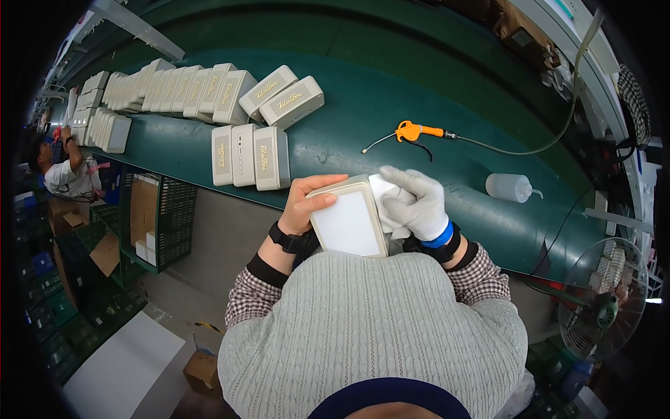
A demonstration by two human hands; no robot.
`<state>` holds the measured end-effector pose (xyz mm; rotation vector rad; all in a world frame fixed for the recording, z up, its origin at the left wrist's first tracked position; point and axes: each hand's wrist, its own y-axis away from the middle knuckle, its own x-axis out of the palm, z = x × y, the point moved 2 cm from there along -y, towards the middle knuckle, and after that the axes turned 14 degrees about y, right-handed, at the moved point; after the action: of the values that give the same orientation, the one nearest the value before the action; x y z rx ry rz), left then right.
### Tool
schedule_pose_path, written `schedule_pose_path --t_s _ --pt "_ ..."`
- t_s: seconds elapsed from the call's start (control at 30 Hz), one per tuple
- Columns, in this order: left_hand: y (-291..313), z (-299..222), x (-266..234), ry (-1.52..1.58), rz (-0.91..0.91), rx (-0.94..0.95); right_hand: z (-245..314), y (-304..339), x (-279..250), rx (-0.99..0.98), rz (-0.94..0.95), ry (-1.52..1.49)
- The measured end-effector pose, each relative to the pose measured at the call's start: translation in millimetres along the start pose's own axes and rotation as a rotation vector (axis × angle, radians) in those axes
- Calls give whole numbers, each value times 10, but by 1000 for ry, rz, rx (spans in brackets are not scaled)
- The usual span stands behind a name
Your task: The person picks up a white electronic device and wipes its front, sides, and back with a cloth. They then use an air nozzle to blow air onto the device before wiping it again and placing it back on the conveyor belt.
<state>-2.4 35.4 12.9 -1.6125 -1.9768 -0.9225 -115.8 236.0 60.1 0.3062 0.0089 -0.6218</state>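
Bare left hand [307,202] gripping left edge of beige box-shaped unit [352,229], thumb pressing its white panel [342,222]. Gloved right hand [422,206] holding crumpled white cloth [382,194] against unit's right side. Unit overlapping front edge of green workbench [363,105]; cannot tell if resting there. Three similar units [243,155] standing left of and beyond unit; orange air blow gun [419,131] lying beyond, rightward; white squeeze bottle [508,187] sitting right. Hard cloth pressure could be sliding unit loose; bare thumb could be smudging panel.
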Motion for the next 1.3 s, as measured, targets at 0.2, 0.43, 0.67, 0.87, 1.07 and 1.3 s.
schedule_pose_path --t_s 0.2,0.43,0.67,0.87,1.07,1.3 --pt "-40 75 -61 52 -6 11 47 -133 36 12 -143 11" --pt "-34 46 -46 89 -13 10 2 -159 78 86 -115 -103" --pt "-70 77 -90 76 -31 -2 -8 -212 8 56 -146 -278" --pt "-74 70 -76 82 -27 -9 40 -228 -15 -22 -14 -128" --pt "-65 67 -48 105 -37 -18 69 -223 -16 -30 0 -59" --pt "-84 86 -76 124 -48 -29 123 -292 -40 -47 51 -135"
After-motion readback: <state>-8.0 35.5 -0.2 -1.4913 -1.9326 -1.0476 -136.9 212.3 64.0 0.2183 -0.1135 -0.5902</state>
